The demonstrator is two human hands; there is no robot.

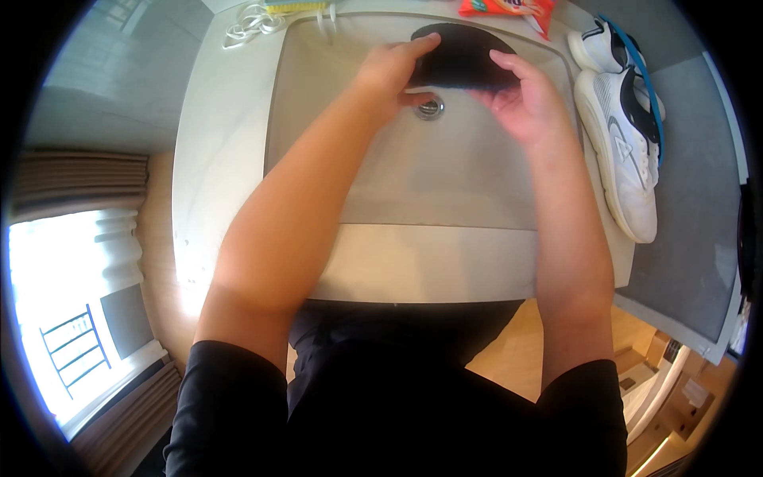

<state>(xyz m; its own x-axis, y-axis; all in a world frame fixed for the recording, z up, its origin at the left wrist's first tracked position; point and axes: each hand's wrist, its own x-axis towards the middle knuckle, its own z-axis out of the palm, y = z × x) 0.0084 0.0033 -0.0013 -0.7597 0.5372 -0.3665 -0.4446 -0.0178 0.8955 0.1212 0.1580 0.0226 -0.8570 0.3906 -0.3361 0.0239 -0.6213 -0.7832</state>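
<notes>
Arms (290,203) hold a black pad (465,62) beneath 2 thumbs (427,42).

The black piece (467,60) partly hides the left hand (388,75).

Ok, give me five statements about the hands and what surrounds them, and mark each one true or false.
1. The left hand and right hand both hold the black piece. True.
2. The white shoes are left of the sink. False: they are on its right.
3. The drain is completely hidden. False: it shows between the hands.
4. An orange packet lies beyond the sink. True.
5. Both sleeves reach the wrists. False: the forearms are bare.
</notes>
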